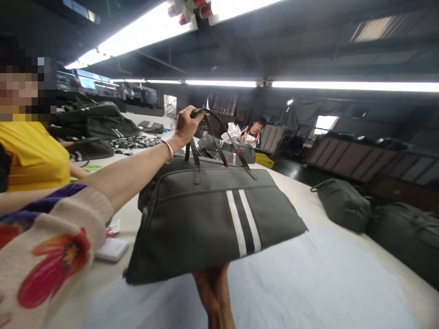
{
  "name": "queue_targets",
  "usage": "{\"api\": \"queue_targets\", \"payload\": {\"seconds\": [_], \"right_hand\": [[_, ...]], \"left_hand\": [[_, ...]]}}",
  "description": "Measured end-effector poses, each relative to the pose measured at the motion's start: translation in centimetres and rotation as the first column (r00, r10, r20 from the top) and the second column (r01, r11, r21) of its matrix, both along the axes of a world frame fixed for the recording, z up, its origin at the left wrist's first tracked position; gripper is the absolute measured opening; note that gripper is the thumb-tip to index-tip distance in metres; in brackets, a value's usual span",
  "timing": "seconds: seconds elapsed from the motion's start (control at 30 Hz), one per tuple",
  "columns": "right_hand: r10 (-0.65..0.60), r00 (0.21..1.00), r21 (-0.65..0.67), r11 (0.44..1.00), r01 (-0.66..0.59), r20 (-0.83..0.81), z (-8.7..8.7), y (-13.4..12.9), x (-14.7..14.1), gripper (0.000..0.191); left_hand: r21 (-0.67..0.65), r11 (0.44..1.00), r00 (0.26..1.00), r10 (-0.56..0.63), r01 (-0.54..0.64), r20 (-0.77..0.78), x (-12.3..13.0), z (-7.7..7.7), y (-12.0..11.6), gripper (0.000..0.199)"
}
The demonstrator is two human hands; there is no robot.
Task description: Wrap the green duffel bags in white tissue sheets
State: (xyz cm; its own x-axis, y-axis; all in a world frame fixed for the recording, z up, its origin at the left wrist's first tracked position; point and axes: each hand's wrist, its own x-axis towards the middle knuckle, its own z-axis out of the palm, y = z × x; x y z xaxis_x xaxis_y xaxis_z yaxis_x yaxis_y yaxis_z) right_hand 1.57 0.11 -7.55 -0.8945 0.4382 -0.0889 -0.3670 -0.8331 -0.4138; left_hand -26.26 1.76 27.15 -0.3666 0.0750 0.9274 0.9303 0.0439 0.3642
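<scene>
A dark grey-green duffel bag (195,224) with two white stripes hangs tilted above the table, its right end higher. Closed round its black handles, at the top, is my left hand (190,123); a bangle sits on that wrist. From below, my right hand (214,288) grips the underside of the bag. Its fingers are mostly hidden by the bag. A pale blue cloth (302,283) lies on the table beneath.
A white box (112,250) stands left of the bag. Several dark bags (99,116) are piled at the far left, near a person in yellow (34,155). Green bags (343,203) line the right table edge. Another person (254,131) works behind, near a yellow bin (264,160).
</scene>
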Motion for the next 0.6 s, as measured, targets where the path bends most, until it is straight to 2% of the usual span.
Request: {"api": "queue_targets", "payload": {"seconds": [0.03,0.1,0.17,0.23,0.3,0.37,0.43,0.47,0.53,0.57,0.6], "right_hand": [[0.020,0.999,-0.057,0.998,-0.022,-0.033,0.9,-0.1,-2.0,0.063],[0.048,0.996,-0.127,0.990,-0.057,-0.070,2.5,-0.2,-5.2,0.061],[0.067,0.995,-0.155,0.985,-0.078,-0.069,3.4,-0.2,-7.5,0.060],[0.099,0.994,-0.149,0.983,-0.106,-0.051,3.5,-0.4,-9.0,0.060],[0.151,0.988,-0.151,0.976,-0.154,-0.036,3.0,-1.0,-10.0,0.060],[0.207,0.978,-0.173,0.962,-0.211,-0.041,2.1,-2.0,-10.4,0.058],[0.237,0.970,-0.182,0.953,-0.243,-0.054,1.2,-3.0,-10.1,0.050],[0.240,0.969,-0.168,0.954,-0.246,-0.060,0.9,-3.5,-9.8,0.045],[0.238,0.970,-0.126,0.962,-0.243,-0.049,0.7,-4.0,-8.5,0.034],[0.250,0.968,-0.115,0.961,-0.252,-0.034,0.8,-4.0,-7.7,0.029],[0.267,0.963,-0.120,0.956,-0.268,-0.025,1.1,-3.8,-6.8,0.027]], "left_hand": [[-0.067,0.994,0.994,0.084,-0.088,-0.062,-0.9,0.6,-0.6,0.014],[-0.267,0.934,0.960,0.184,-0.238,-0.210,-2.1,1.0,-2.1,0.021],[-0.449,0.819,0.908,0.190,-0.356,-0.374,-2.4,0.5,-3.4,0.030],[-0.522,0.739,0.850,0.128,-0.426,-0.512,-1.9,-0.8,-4.1,0.031],[-0.544,0.723,0.822,0.057,-0.425,-0.566,-0.8,-2.3,-3.8,0.029],[-0.557,0.730,0.852,0.066,-0.396,-0.519,0.9,-3.2,-2.8,0.025],[-0.552,0.766,0.912,0.105,-0.329,-0.397,3.2,-3.1,-1.4,0.020],[-0.512,0.824,0.950,0.094,-0.243,-0.298,4.6,-2.6,-0.7,0.018],[-0.339,0.940,0.996,-0.048,0.020,-0.074,7.7,-0.8,0.3,0.019],[-0.190,0.964,0.983,-0.181,0.186,0.044,9.1,0.4,0.6,0.022],[-0.127,0.951,0.958,-0.269,0.281,0.099,10.2,1.5,0.8,0.027]]}}
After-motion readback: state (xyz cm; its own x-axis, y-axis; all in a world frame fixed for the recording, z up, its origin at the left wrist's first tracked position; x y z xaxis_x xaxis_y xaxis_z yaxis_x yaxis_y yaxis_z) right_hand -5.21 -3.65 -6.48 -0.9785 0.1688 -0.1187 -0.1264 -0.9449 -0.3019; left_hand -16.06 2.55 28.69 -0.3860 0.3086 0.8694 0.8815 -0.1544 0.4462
